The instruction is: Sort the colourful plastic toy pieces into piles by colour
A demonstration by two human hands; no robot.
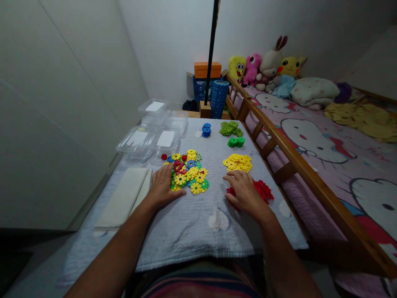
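Observation:
A mixed heap of plastic snowflake discs [192, 173] in yellow, blue, green and red lies mid-table. My left hand [163, 185] rests against the heap's left side, fingers stretched out and thumb apart. Over on the right, my right hand [243, 189] hovers at a pile of red pieces [263, 190], partly covering it; its fingers are bent but apart, and I see nothing held in them. Just beyond that hand sits a yellow disc pile [238, 162]. Farther back are bright green discs [236, 142], light green pieces [230, 128] and blue discs [206, 130].
Clear plastic boxes [136, 138] with white labels stand at the table's back left. A folded cream cloth [124, 196] lies at the left. The bed's wooden rail [279, 151] runs along the right edge. Behind the table are a black pole [211, 54] and a blue foam roller [219, 99].

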